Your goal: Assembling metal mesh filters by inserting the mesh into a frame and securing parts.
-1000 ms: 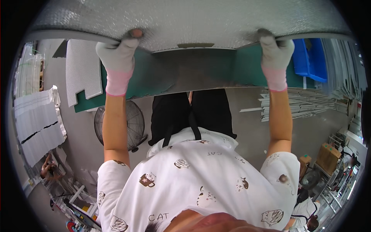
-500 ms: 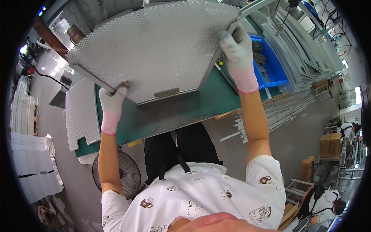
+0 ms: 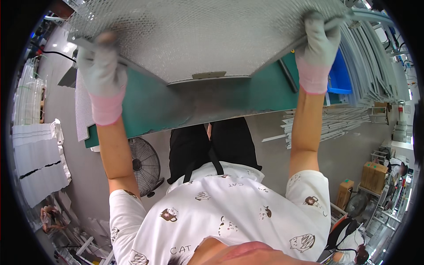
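Observation:
A large framed panel (image 3: 198, 39) with a silvery, bubble-textured face is held tilted above the green worktable (image 3: 143, 108), its far part cut off by the top of the picture. On its near edge sits a small grey-brown plate (image 3: 209, 75). My left hand (image 3: 102, 70), in a white glove with a pink cuff, is closed around the panel's left edge. Gloved the same way, my right hand (image 3: 318, 51) grips the right edge. Motion blurs the fingertips of both hands.
A dark tube (image 3: 288, 76) lies on the table beside a blue bin (image 3: 339, 77) at the right. Beyond are stacked white strips (image 3: 375, 66), with more strips (image 3: 327, 126) lower down. A perforated sheet (image 3: 82, 108) lies at the table's left end. A black fan (image 3: 143, 163) stands below.
The panel has shifted up and toward the right in view, with both hands still on its edges. My hands have moved farther apart, and the left looks larger and higher.

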Motion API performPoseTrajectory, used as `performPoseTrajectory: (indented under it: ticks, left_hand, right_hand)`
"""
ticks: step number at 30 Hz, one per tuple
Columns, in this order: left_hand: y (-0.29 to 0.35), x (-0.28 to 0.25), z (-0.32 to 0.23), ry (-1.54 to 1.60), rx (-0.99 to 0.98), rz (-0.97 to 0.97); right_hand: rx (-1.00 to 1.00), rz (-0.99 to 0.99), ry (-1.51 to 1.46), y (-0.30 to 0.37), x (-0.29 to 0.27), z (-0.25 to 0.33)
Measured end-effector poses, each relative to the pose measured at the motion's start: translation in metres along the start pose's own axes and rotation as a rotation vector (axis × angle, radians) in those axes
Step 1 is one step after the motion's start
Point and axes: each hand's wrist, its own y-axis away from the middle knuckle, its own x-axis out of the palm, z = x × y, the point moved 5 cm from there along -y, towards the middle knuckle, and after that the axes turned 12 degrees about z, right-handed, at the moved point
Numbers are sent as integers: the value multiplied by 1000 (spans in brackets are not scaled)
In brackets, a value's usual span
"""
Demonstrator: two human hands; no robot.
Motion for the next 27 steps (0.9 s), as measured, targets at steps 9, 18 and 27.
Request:
performPoseTrajectory:
  ticks: [9, 18, 27]
  left_hand:
    - [78, 31, 110, 9, -248, 216]
    - [57, 38, 96, 178, -303, 120]
    - [-20, 4, -1, 1157, -364, -344]
  right_hand:
    - [12, -55, -255, 12, -4, -6]
    - [4, -87, -302, 8, 1, -5]
    - [-524, 257, 895, 0, -16, -4]
